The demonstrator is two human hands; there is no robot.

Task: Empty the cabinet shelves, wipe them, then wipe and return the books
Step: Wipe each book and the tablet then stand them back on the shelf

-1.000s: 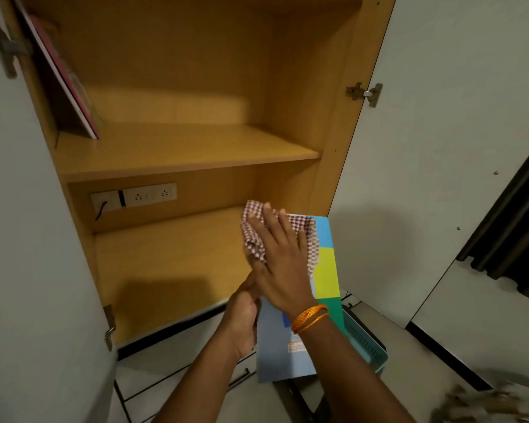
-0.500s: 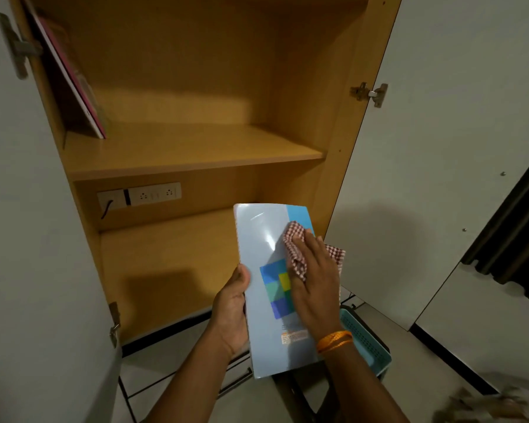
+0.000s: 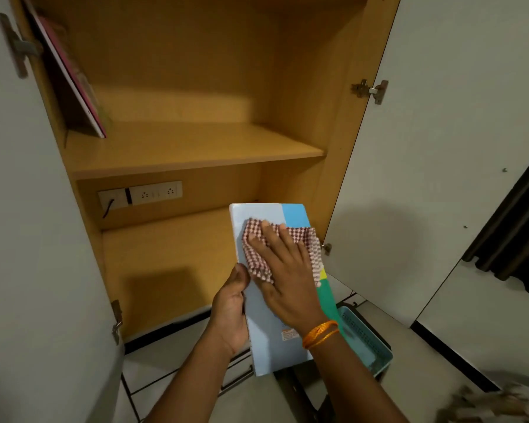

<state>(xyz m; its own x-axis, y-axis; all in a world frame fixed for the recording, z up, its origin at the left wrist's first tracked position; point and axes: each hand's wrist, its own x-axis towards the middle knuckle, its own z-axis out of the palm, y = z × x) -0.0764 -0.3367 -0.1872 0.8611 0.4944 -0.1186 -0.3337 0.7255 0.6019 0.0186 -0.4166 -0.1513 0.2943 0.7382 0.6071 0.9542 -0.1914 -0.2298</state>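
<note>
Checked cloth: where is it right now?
In the head view, the checked cloth lies flat on the blue book cover, lower centre, pressed under the right hand, in front of the lower shelf.

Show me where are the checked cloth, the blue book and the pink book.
checked cloth [image 3: 257, 264], head view, lower left fold.
blue book [image 3: 264, 340], head view, bare lower cover.
pink book [image 3: 74, 77], head view, leaning cover edge.
</note>
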